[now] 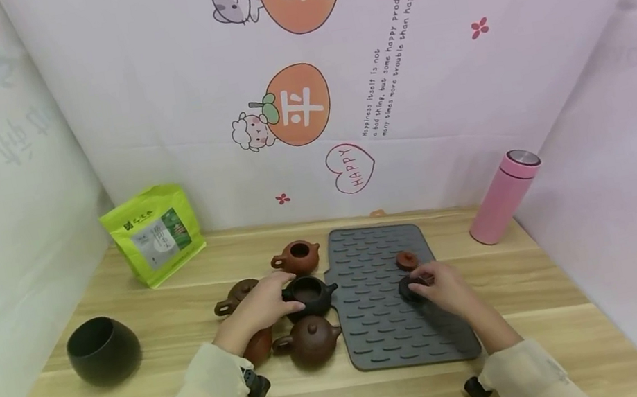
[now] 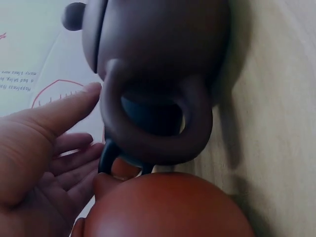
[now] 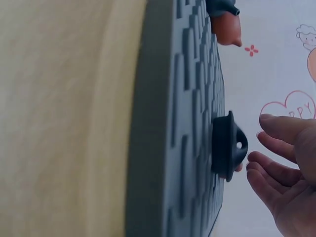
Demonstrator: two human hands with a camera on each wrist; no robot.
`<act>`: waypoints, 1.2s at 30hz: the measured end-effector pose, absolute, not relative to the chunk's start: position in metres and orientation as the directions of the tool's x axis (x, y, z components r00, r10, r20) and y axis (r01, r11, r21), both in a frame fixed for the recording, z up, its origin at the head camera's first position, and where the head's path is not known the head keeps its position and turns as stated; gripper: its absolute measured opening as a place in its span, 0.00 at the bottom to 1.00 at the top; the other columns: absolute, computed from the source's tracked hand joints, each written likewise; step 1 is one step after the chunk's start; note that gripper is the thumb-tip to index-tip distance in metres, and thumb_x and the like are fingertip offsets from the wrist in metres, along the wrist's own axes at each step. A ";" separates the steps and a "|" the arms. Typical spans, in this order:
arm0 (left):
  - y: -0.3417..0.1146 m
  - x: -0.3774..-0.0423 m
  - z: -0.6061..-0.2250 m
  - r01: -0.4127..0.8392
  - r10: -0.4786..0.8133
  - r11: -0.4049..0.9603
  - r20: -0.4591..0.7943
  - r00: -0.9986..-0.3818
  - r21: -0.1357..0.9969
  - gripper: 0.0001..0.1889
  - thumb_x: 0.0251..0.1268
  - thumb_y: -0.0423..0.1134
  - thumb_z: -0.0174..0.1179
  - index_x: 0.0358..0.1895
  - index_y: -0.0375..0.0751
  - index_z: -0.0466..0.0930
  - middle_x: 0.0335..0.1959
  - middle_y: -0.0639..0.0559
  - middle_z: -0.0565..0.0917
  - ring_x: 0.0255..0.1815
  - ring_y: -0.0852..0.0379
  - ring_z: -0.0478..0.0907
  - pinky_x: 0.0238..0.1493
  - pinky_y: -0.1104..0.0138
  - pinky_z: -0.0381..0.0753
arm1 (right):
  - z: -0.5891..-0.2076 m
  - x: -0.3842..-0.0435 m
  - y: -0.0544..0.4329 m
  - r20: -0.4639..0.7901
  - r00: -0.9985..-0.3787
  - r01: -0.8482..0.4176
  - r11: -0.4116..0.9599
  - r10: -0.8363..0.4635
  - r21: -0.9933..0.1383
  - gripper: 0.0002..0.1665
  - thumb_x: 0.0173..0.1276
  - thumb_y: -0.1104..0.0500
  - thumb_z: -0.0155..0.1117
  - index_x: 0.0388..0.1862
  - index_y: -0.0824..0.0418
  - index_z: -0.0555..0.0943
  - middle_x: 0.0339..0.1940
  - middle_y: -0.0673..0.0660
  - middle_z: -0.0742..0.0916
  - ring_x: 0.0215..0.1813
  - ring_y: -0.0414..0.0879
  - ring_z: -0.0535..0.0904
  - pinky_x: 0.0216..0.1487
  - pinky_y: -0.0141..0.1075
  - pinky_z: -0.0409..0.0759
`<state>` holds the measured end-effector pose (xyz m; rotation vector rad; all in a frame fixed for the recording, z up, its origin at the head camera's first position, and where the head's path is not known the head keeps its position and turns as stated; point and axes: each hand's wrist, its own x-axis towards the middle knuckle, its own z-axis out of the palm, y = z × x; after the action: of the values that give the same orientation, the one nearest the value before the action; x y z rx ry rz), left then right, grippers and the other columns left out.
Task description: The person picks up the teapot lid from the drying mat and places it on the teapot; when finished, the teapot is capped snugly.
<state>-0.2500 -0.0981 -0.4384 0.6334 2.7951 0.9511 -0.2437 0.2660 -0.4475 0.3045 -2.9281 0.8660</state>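
Observation:
My left hand (image 1: 259, 307) is at the handle side of a lidless black teapot (image 1: 316, 308), thumb and fingers spread apart beside its rim. In the left wrist view its fingers are loosely bent, close to the black handle (image 2: 105, 158). A lidded dark brown teapot (image 1: 315, 341) stands just nearer, and a reddish teapot (image 1: 262, 347) is partly hidden under the left forearm. On the grey ribbed mat (image 1: 375, 347) lies a black lid (image 3: 224, 145), underside down. My right hand (image 1: 446, 288) hovers beside it; in the right wrist view a gap separates the fingertips from its knob.
A red-brown lid (image 1: 407, 260) lies on the mat behind the black one. Behind the black teapot are a lidless red-brown teapot (image 1: 289, 264) and another brown teapot (image 1: 242, 290). A black bowl (image 1: 107, 360), green bag (image 1: 160, 235) and pink flask (image 1: 502, 199) stand farther out.

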 end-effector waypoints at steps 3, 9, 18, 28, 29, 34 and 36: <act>-0.097 -0.251 -0.439 0.328 0.410 0.730 0.000 -0.912 0.600 0.32 0.60 0.41 0.70 0.65 0.29 0.71 0.64 0.36 0.72 0.66 0.40 0.66 0.64 0.50 0.67 | -0.449 -0.243 0.269 0.095 -0.982 -0.188 0.830 -0.162 -0.525 0.10 0.63 0.60 0.71 0.42 0.62 0.84 0.45 0.61 0.84 0.45 0.57 0.81 0.45 0.52 0.80; -0.096 -0.254 -0.441 0.336 0.409 0.742 0.005 -0.912 0.579 0.30 0.60 0.40 0.70 0.62 0.28 0.73 0.60 0.36 0.75 0.64 0.40 0.69 0.62 0.51 0.69 | -0.452 -0.244 0.269 0.067 -0.989 -0.149 0.839 -0.134 -0.524 0.09 0.63 0.61 0.70 0.41 0.62 0.84 0.44 0.62 0.84 0.46 0.58 0.81 0.45 0.52 0.80; -0.096 -0.259 -0.444 0.315 0.388 0.732 0.010 -0.922 0.604 0.25 0.60 0.38 0.70 0.59 0.31 0.78 0.58 0.39 0.78 0.63 0.42 0.71 0.61 0.52 0.71 | -0.458 -0.248 0.271 0.058 -0.994 -0.112 0.840 -0.096 -0.531 0.05 0.64 0.62 0.69 0.37 0.62 0.83 0.39 0.58 0.84 0.44 0.55 0.80 0.43 0.51 0.78; -0.096 -0.260 -0.445 0.331 0.389 0.729 0.034 -0.920 0.599 0.24 0.59 0.38 0.71 0.57 0.30 0.79 0.56 0.38 0.79 0.61 0.42 0.71 0.61 0.53 0.71 | -0.444 -0.252 0.252 0.063 -0.991 -0.131 0.852 -0.115 -0.507 0.05 0.66 0.59 0.69 0.37 0.60 0.84 0.41 0.58 0.85 0.45 0.54 0.81 0.44 0.50 0.79; -0.096 -0.260 -0.445 0.329 0.388 0.729 0.034 -0.921 0.600 0.24 0.59 0.38 0.71 0.57 0.30 0.79 0.56 0.38 0.79 0.61 0.42 0.71 0.61 0.53 0.71 | -0.441 -0.252 0.248 0.066 -0.991 -0.135 0.850 -0.117 -0.510 0.06 0.66 0.59 0.69 0.38 0.60 0.84 0.42 0.58 0.85 0.45 0.55 0.82 0.44 0.50 0.80; -0.095 -0.259 -0.444 0.307 0.377 0.733 0.013 -0.926 0.606 0.25 0.58 0.38 0.71 0.57 0.31 0.79 0.57 0.39 0.78 0.62 0.42 0.70 0.61 0.53 0.70 | -0.430 -0.253 0.220 0.092 -0.985 -0.170 0.836 -0.143 -0.521 0.06 0.65 0.60 0.69 0.37 0.61 0.84 0.39 0.56 0.84 0.42 0.52 0.80 0.43 0.48 0.79; -0.096 -0.258 -0.443 0.298 0.375 0.733 0.002 -0.927 0.611 0.25 0.58 0.38 0.71 0.57 0.31 0.79 0.57 0.39 0.78 0.63 0.42 0.70 0.62 0.53 0.70 | -0.428 -0.254 0.208 0.105 -0.982 -0.188 0.829 -0.156 -0.526 0.06 0.65 0.60 0.70 0.37 0.62 0.83 0.37 0.55 0.84 0.41 0.51 0.80 0.41 0.47 0.79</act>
<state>-0.2582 -0.0956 -0.4433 0.5481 2.8108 0.9600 -0.2537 0.2078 -0.4276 0.2769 -2.9489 0.8578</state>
